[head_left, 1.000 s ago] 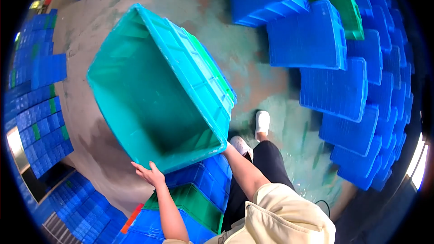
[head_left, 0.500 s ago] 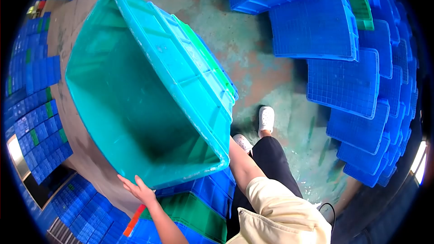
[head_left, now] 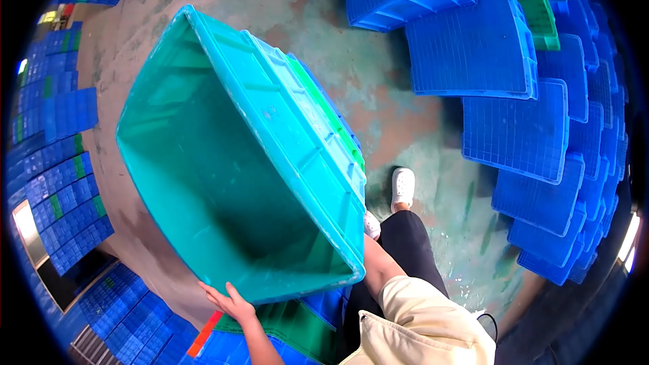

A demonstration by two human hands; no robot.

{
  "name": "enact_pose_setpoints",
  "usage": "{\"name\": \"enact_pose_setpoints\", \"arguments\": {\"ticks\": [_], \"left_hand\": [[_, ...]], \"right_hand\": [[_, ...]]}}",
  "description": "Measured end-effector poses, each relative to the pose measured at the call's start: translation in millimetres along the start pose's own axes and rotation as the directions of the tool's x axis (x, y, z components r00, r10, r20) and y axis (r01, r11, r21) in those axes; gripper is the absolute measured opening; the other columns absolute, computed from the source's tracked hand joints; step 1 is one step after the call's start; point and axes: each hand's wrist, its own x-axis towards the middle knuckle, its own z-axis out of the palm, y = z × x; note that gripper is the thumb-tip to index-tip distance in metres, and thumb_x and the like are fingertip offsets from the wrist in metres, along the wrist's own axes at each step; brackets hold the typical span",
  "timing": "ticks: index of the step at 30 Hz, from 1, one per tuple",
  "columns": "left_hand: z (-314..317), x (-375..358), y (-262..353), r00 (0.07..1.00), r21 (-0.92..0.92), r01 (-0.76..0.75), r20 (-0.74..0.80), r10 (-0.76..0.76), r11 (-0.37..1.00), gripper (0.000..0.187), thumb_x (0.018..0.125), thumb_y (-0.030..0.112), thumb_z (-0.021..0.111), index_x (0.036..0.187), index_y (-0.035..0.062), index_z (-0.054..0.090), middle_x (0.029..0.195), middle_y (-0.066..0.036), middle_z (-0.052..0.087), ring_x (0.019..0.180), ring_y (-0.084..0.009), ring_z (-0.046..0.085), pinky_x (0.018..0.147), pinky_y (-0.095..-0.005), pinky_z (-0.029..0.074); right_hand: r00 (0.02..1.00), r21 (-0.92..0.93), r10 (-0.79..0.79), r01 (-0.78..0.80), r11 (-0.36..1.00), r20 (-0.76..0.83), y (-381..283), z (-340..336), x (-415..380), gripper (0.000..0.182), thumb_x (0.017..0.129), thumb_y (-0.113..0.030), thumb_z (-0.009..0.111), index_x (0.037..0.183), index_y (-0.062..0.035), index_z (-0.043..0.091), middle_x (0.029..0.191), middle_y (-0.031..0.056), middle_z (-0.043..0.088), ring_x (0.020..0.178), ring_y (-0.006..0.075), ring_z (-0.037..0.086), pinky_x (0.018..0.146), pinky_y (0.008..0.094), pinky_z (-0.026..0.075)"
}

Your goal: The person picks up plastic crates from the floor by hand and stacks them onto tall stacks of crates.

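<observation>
Teal plastic crate point(head_left: 236, 155) is left of the wearer's legs point(head_left: 411, 243), tilted, opening toward my camera. Left hand point(head_left: 233, 303) lies against its near edge, fingers extended, not clenched; I read that as steadying, not clamping. Right forearm point(head_left: 380, 261) runs behind the crate's right side; right hand hidden, can't tell its grip. Arms at two sides probably balance a wide box. Green crate edge point(head_left: 326, 105) shows along its far-right wall, likely stacked with it. Second green crate point(head_left: 304, 328) sits near, just below; contact unclear. Blue crate stacks point(head_left: 473, 44) line the right, floor point(head_left: 399, 115) between.
</observation>
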Motion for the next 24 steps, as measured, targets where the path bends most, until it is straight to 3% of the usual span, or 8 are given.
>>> {"name": "enact_pose_setpoints", "arguments": {"ticks": [10,14,16,18,20,21,22,24], "left_hand": [[19,25,-8,0.994,-0.072,-0.053,-0.101,0.046,0.996,0.054,0.085,0.017,0.042,0.133,0.0039,0.02,0.124,-0.02,0.032,0.11,-0.0315,0.039,0.091,-0.0362,0.031],[18,24,-2,0.992,-0.039,-0.044,-0.117,0.039,0.998,0.056,0.084,0.018,0.042,0.133,0.0022,0.02,0.125,-0.022,0.032,0.11,-0.0345,0.038,0.09,-0.0382,0.031],[16,24,0,0.994,-0.068,-0.002,-0.108,-0.005,0.998,0.055,0.085,0.023,0.042,0.132,0.0021,0.023,0.125,-0.022,0.032,0.11,-0.0352,0.038,0.091,-0.0393,0.031],[24,26,-14,0.985,0.006,-0.069,-0.157,0.069,0.998,0.055,0.086,0.027,0.042,0.131,0.0024,0.025,0.124,-0.022,0.033,0.11,-0.0355,0.038,0.091,-0.0405,0.031],[20,27,-16,0.965,0.089,-0.145,-0.209,0.161,0.985,0.055,0.086,0.031,0.042,0.13,0.0026,0.026,0.124,-0.022,0.034,0.11,-0.0358,0.038,0.091,-0.0418,0.031],[17,26,-11,0.967,0.095,-0.123,-0.212,0.14,0.988,0.055,0.086,0.034,0.041,0.129,0.0029,0.028,0.124,-0.022,0.034,0.111,-0.0357,0.037,0.091,-0.0425,0.031],[18,26,-6,0.969,0.099,-0.1,-0.217,0.12,0.99,0.055,0.087,0.036,0.041,0.129,0.0032,0.03,0.124,-0.022,0.035,0.111,-0.0356,0.037,0.091,-0.0432,0.031],[17,26,-5,0.964,0.082,-0.091,-0.242,0.108,0.992,0.055,0.086,0.04,0.04,0.127,0.0042,0.032,0.124,-0.02,0.035,0.113,-0.0347,0.035,0.093,-0.0429,0.03]], "right_hand": [[0.997,-0.055,-0.061,0.063,0.996,0.042,-4,0,32,0.053,0.074,-0.036,0.055,0.113,-0.0007,0.047,0.107,0.0197,0.055,0.099,0.0292,0.054,0.084,0.0356,0.042],[0.99,-0.328,-0.108,0.131,0.936,0.087,45,-48,24,0.053,0.074,-0.037,0.055,0.113,-0.0008,0.047,0.107,0.0197,0.055,0.099,0.0292,0.054,0.085,0.0356,0.042],[0.999,-0.498,0.035,-0.036,0.866,-0.012,3,-93,-53,0.057,0.074,-0.04,0.055,0.115,-0.0011,0.046,0.107,0.0194,0.054,0.1,0.0299,0.053,0.086,0.0354,0.041],[0.991,-0.624,0.032,-0.108,0.774,-0.133,3,-144,-98,0.055,0.075,-0.038,0.058,0.116,-0.0031,0.047,0.104,0.0187,0.057,0.097,0.0262,0.056,0.084,0.0319,0.042],[0.962,-0.662,-0.086,-0.112,0.741,-0.26,23,-205,-130,0.05,0.078,-0.036,0.056,0.115,-0.0037,0.047,0.099,0.0156,0.059,0.09,0.0254,0.058,0.074,0.0349,0.047],[0.938,-0.281,-0.003,-0.101,0.954,-0.348,23,-230,-140,0.045,0.08,-0.034,0.054,0.112,-0.0042,0.047,0.094,0.0133,0.06,0.085,0.0242,0.059,0.067,0.0345,0.048],[0.918,0.151,0.097,-0.041,0.988,-0.384,14,-253,-151,0.04,0.082,-0.032,0.053,0.11,-0.0047,0.046,0.09,0.011,0.061,0.081,0.0229,0.059,0.059,0.0342,0.049],[0.919,0.346,0.137,-0.001,0.938,-0.369,-14,-309,-179,0.033,0.084,-0.029,0.05,0.106,-0.0057,0.045,0.084,0.0073,0.059,0.071,0.0195,0.057,0.05,0.0293,0.047]]}}
